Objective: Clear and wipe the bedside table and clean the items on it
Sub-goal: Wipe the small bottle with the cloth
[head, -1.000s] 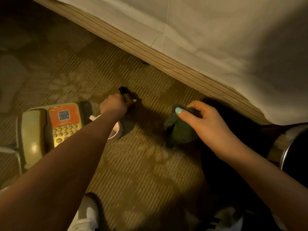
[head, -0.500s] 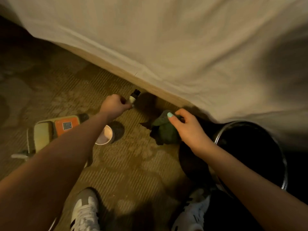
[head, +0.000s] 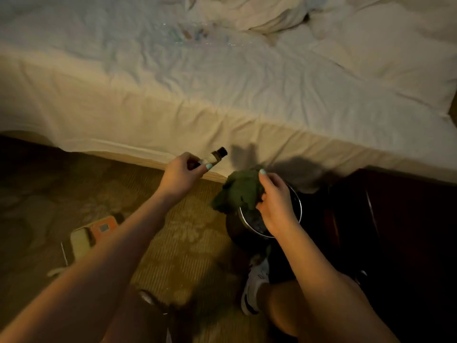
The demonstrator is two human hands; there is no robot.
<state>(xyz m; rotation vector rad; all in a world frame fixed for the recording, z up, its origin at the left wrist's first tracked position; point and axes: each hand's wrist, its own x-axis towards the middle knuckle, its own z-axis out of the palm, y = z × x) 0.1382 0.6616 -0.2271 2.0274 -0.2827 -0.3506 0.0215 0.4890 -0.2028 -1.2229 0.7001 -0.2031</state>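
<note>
Your left hand (head: 181,173) pinched a small dark-capped bottle (head: 214,155), tilted, before the wrinkled white bedsheet (head: 222,82). Your right hand (head: 277,204) gripped a crumpled green cloth (head: 238,191) over the round metal-rimmed bin (head: 300,206). A boxy phone (head: 91,233) lay on the patterned carpet (head: 188,238).

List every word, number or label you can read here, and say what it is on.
Nothing is legible.
Small bottle in the left hand: pale label, print blurred.
Telephone on the carpet: orange card with a dark square, too small to read.
Bed sheet: faint coloured marks, blurred.
Green cloth in the right hand: no print.
</note>
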